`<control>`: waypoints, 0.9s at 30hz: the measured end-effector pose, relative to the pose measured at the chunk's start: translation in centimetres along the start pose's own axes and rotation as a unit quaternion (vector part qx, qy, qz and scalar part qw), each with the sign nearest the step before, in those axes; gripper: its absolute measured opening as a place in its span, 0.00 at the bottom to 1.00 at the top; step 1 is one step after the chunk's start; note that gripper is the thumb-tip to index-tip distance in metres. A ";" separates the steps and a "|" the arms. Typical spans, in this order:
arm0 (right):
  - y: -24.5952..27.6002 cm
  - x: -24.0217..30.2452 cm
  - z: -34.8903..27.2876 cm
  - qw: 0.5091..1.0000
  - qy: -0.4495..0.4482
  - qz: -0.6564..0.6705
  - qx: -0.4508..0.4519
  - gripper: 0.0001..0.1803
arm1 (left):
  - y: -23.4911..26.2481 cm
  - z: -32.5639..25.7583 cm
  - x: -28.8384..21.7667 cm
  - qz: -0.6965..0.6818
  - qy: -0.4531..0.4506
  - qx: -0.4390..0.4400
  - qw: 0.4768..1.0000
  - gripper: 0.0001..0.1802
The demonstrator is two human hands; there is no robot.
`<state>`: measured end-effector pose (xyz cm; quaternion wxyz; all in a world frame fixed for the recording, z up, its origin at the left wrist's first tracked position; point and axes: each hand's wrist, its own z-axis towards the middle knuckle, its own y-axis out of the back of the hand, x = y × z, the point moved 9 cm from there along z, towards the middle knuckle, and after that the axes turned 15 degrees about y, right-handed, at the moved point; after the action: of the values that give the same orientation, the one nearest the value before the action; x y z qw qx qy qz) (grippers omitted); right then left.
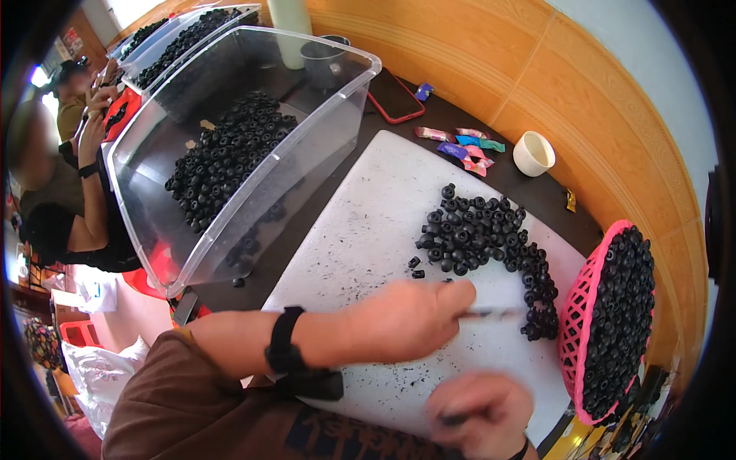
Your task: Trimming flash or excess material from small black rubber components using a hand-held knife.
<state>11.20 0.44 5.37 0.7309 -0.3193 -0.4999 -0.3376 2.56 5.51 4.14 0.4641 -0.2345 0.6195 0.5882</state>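
My left hand (418, 318), with a black watch on its wrist, is closed above the white foam board. A thin tool (494, 313) sticks out of it to the right, too blurred to name its kind. Nearer to me, my right hand (487, 410) is curled and smeared by motion, with a small black part (452, 419) at its fingers. Just beyond the left hand lies a heap of small black round parts (475, 234), trailing down the board's right side. Dark crumbs are scattered over the white board (337, 230).
A big clear bin (284, 172) of black parts stands at the left. At the right, a pink basket (579, 330) is heaped with them. Wrapped sweets (468, 146), a phone (395, 96) and a white cup (533, 153) lie along the tiled wall. Other people sit at the far left.
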 end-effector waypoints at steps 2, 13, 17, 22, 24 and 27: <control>0.6 -0.2 0.5 0.998 0.008 0.039 -0.056 0.13 | -0.4 0.7 2.0 -0.003 0.088 0.019 0.996 0.11; 2.8 -1.8 1.7 0.987 0.007 0.080 -0.142 0.14 | 2.3 -0.7 0.9 -0.323 0.128 0.052 0.936 0.04; 2.9 -2.1 1.7 0.984 0.014 0.123 -0.129 0.12 | 1.3 -0.9 -0.1 -0.350 0.124 0.155 0.916 0.07; 2.9 -2.5 1.6 0.977 0.002 0.171 -0.127 0.11 | -0.7 -1.5 -0.3 -0.391 0.155 0.272 0.865 0.10; 3.0 -2.3 1.7 0.980 0.006 0.158 -0.124 0.12 | -1.1 -1.5 -0.3 -0.370 0.136 0.274 0.877 0.10; 2.8 -2.3 1.6 0.982 0.011 0.154 -0.108 0.12 | -1.4 -1.6 -0.4 -0.419 0.153 0.284 0.849 0.13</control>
<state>12.02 3.78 3.31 0.7412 -0.4654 -0.3970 -0.2763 3.42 3.67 3.58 0.6121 -0.4166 0.6656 0.0937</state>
